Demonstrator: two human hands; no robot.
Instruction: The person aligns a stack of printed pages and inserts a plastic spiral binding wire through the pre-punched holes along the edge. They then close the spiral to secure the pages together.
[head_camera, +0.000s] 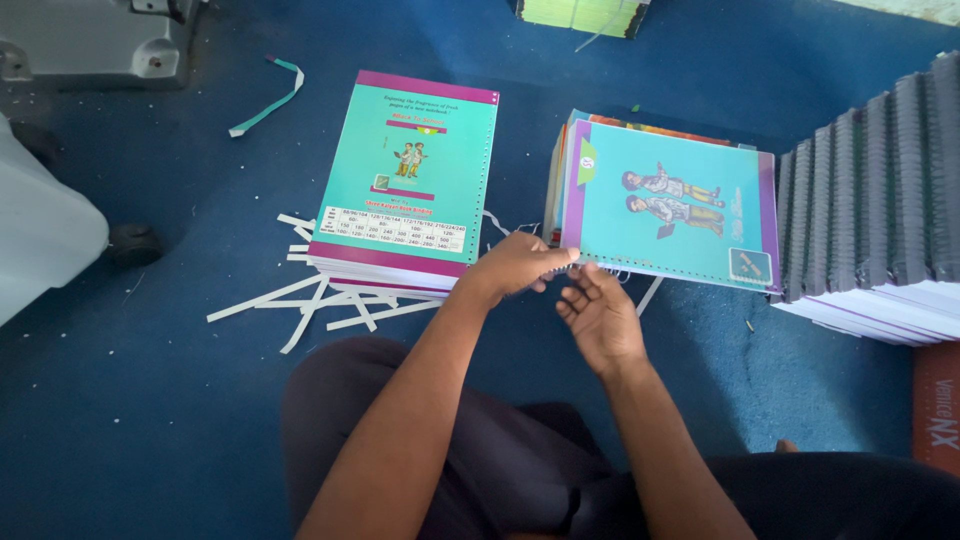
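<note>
Bound notebook rows (880, 210), paper strips (300, 300), teal strip (268, 100), blue carpet (150, 400)

Two hands (560, 290), two stacks of teal notebooks (410, 180), one row of spiral-bound books (880, 190), one loose teal strip (265, 100).

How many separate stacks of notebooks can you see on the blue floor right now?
4. One teal-covered stack at left, one under the left hand at centre, a spiral-bound row at right, one cut off at the top edge. More may lie outside the view.
</note>
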